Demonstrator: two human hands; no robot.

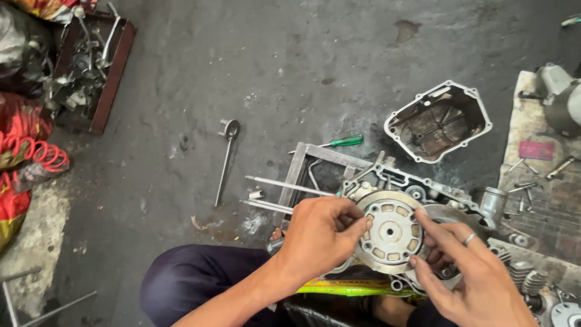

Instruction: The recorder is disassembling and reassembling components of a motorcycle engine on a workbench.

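We grip a round metal disc (390, 232) with both hands over an opened engine case (417, 194) that sits on the concrete floor (242, 79), low and right of centre in our view. Our left hand (318, 236) pinches the disc's left rim between thumb and fingers; our right hand (469, 266), a ring on one finger, presses fingertips against its right and lower edge. Neither hand is clenched and neither is free. The disc looks seated on the case, though we cannot tell how deeply. The hold is only a fingertip one on a greasy rim, so we judge the disc could slip or tilt and jam on its shaft, or nip a finger against the case. Thin steel rods (278, 188) jut out just left of the case, near our left wrist, and could snag a sleeve or roll underfoot. A green-handled screwdriver (339, 143) lies just beyond the case, a long wrench (226, 160) farther left, and a removed cover (437, 121) rests open side up toward the right edge of the floor, where grit could settle inside it. A tray of parts (91, 66) stands at the far left corner.
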